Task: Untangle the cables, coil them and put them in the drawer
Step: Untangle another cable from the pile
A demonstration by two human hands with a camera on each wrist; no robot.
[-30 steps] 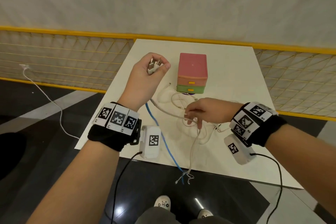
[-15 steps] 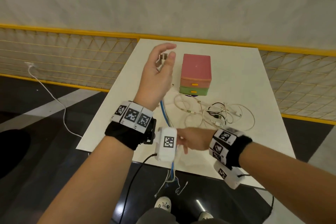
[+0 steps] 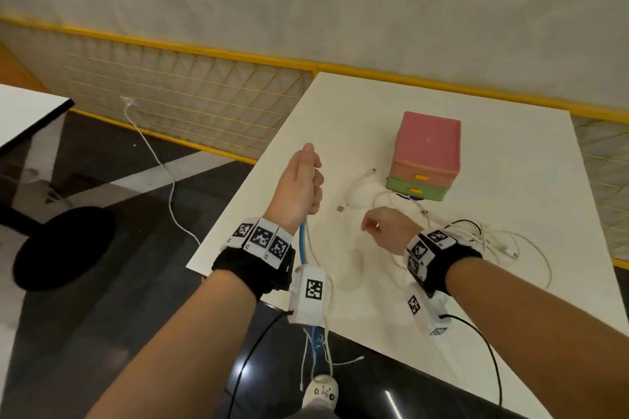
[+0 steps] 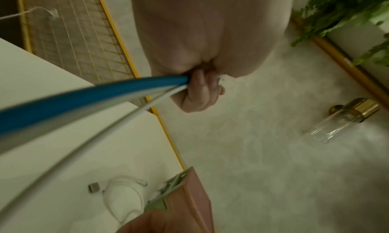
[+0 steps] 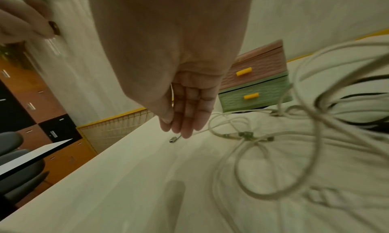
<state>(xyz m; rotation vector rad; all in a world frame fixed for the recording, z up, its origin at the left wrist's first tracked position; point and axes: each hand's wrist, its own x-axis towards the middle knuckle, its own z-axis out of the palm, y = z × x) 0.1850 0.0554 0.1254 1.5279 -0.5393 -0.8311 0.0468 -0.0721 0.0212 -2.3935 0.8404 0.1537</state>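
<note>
My left hand (image 3: 308, 180) is raised over the table's left side and grips a blue cable (image 3: 302, 243) together with a thin white cable (image 4: 88, 145); both run down past my wrist and hang off the front edge. My right hand (image 3: 383, 226) hovers empty above the table with straight fingers (image 5: 185, 120), just above a USB plug (image 5: 173, 139). A tangle of white and black cables (image 3: 476, 241) lies to its right. The small drawer unit (image 3: 425, 156), pink over green with yellow handles, stands closed behind.
The white table (image 3: 510, 316) ends close to my body at its front edge (image 3: 272, 303). A yellow mesh fence (image 3: 190, 102) runs behind. A white cord (image 3: 160, 180) trails over the dark floor at left. A second table corner (image 3: 30, 112) shows far left.
My left hand has closed round the cables and dropped lower. My right hand let go of the cable end near the front edge and moved up toward the table's middle, open.
</note>
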